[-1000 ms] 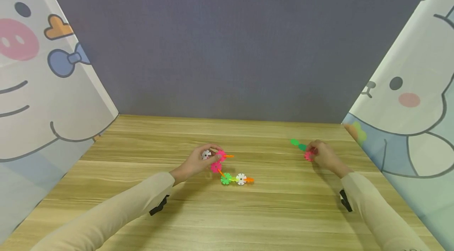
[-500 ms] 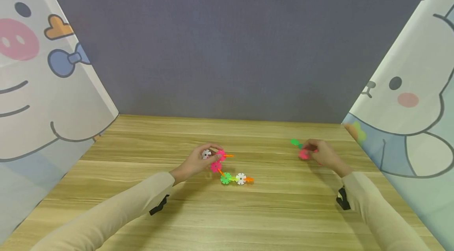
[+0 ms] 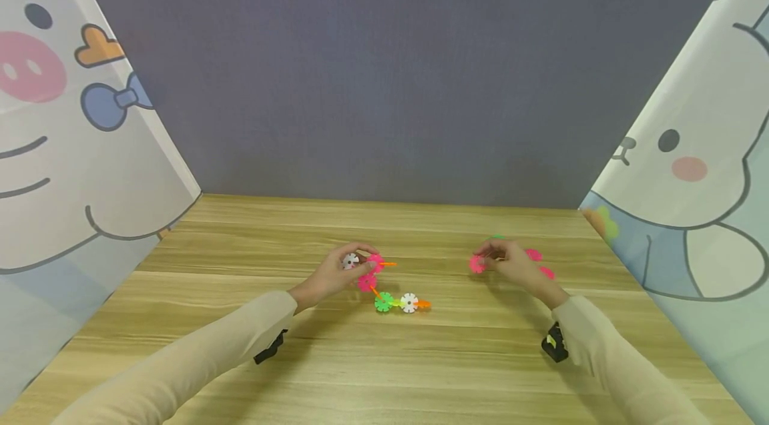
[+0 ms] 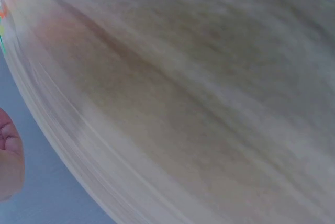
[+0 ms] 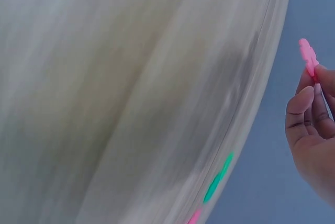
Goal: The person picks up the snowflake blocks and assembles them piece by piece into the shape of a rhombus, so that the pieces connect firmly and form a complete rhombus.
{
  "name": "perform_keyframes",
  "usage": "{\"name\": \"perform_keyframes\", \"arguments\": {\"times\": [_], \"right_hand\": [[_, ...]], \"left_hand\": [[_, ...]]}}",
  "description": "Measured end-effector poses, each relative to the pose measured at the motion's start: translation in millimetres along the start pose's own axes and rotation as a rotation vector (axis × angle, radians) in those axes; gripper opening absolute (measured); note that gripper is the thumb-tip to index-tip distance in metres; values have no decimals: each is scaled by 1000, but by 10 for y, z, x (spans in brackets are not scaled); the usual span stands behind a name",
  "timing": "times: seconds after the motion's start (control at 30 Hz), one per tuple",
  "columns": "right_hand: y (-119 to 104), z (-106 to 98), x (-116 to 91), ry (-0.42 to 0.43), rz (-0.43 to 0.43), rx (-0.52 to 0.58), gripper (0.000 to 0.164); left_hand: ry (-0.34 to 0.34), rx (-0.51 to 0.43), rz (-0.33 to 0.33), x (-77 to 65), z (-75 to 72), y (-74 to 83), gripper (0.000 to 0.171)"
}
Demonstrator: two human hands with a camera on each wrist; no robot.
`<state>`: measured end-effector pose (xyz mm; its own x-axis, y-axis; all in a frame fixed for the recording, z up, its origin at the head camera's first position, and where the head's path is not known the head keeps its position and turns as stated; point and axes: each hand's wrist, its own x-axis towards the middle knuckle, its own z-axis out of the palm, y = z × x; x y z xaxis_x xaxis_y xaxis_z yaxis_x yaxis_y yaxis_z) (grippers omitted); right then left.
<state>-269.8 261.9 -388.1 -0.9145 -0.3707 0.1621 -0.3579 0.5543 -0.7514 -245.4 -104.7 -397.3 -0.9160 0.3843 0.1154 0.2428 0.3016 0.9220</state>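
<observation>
My left hand [image 3: 332, 273] pinches a pink notched snowflake disc [image 3: 376, 263] between thumb and fingers. It belongs to a linked chain with a white disc [image 3: 350, 261], another pink disc [image 3: 367, 283], a green disc [image 3: 383, 302], a second white disc [image 3: 409, 303] and orange pieces, one an orange disc [image 3: 423, 304] at the end. To the right, my right hand [image 3: 518, 267] pinches a single pink disc [image 3: 477, 264] above the table. That disc [image 5: 308, 56] stands out from the fingertips in the right wrist view. Only part of my left hand [image 4: 9, 156] shows in the left wrist view.
Two loose pink discs [image 3: 533, 255] [image 3: 547, 272] lie on the wooden table [image 3: 384, 371] beside the right hand. Behind it a green disc [image 3: 497, 237] is mostly hidden. A dark panel [image 3: 384, 78] closes off the back, with printed cloth at both sides.
My right hand has lifted a pink disc from the loose pieces and carried it left toward the chain. Two pink discs behind it have come into sight. The left hand stays almost still.
</observation>
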Motion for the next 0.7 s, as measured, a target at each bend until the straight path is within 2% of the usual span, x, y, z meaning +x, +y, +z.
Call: {"name": "perform_keyframes", "arguments": {"times": [0.3,0.7], "right_hand": [[-240,293,109,-58,-21,100,18],[-582,635,261,-126,-68,172,18]], "left_hand": [[-4,-26,-31,-3,6,21,27],[-6,-6,-8,-1,7,27,26]]}}
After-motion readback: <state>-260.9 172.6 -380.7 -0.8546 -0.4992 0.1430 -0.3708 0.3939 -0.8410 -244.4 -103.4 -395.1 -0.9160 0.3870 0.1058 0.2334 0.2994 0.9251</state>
